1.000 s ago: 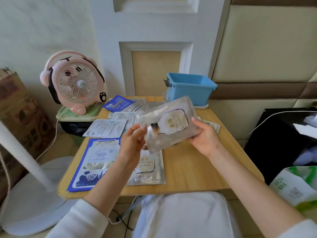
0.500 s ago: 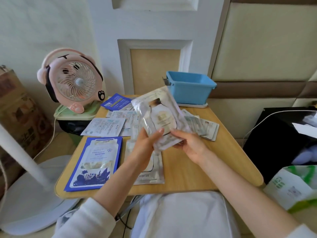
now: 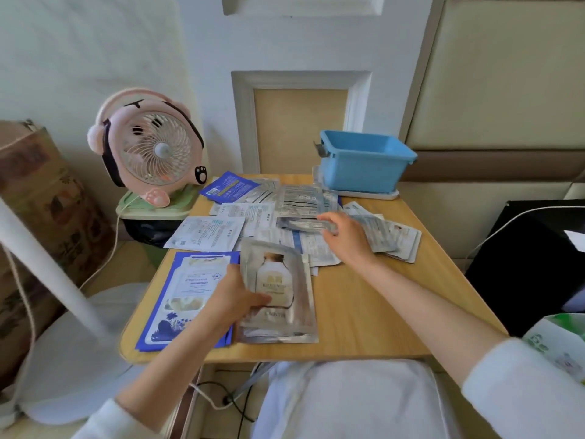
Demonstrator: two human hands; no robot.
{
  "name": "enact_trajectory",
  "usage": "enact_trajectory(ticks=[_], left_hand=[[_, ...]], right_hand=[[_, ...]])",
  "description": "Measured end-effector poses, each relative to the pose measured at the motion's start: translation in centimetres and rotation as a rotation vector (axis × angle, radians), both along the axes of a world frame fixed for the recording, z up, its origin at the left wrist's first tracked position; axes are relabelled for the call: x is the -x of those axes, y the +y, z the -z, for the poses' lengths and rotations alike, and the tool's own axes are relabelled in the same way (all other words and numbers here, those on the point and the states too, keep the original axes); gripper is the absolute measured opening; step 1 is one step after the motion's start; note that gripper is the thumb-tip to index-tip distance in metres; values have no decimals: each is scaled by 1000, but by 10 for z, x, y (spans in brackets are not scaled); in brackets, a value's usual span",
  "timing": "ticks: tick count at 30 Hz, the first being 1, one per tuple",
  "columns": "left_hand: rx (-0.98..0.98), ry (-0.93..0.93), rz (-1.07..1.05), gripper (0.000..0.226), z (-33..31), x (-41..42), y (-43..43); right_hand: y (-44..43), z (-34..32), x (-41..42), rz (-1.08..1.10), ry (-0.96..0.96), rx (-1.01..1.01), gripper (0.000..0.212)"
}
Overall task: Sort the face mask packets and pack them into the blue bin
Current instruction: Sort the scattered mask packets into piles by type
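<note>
Silver stack (image 3: 278, 299) lies at lower centre, its edge gripped by the left hand (image 3: 234, 296); the right hand (image 3: 345, 236) pinches a packet (image 3: 297, 224) from the mid-frame pile (image 3: 250, 217); the bin (image 3: 361, 175), upper right, shows nothing packed, so most work apparently remains.

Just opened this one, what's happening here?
A person is sorting face mask packets on a wooden table. The left hand grips a silver foil packet with a bottle print, laid on a matching pile. The right hand pinches a grey foil packet from the scattered heap. The blue plastic bin stands behind.
</note>
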State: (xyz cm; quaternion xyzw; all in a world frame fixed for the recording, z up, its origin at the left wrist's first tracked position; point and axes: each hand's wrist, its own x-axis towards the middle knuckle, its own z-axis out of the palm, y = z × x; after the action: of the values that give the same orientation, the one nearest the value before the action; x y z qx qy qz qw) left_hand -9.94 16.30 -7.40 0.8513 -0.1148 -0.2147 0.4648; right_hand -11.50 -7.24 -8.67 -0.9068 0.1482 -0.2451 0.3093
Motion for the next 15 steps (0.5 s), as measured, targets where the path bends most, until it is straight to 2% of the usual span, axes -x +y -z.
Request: enact_trajectory(ticks=[3,5,6,8,10,12,15], left_hand=[[-233,-208,91,81,2,9,-4],[-545,-491,180,105,7,10,-6],[-657,-629,218,108,8,9,-8],[-637,-752,342,98,6,2,-13],[-522,-732,528,79,6,-8,-16],[-517,-684,664,66,9,-15,-16],[-538,-638,715,64,17,-22,-15]], right_hand=[[7,-8,-35,-86,93,73,41],[11,-8,-56,-114,198,99,50],[12,-7,-64,-106,246,125,55],[12,-5,-78,-68,311,192,61],[10,-3,-88,-33,338,222,64],[6,1,-97,-11,375,219,67],[-1,13,-105,24,462,232,73]])
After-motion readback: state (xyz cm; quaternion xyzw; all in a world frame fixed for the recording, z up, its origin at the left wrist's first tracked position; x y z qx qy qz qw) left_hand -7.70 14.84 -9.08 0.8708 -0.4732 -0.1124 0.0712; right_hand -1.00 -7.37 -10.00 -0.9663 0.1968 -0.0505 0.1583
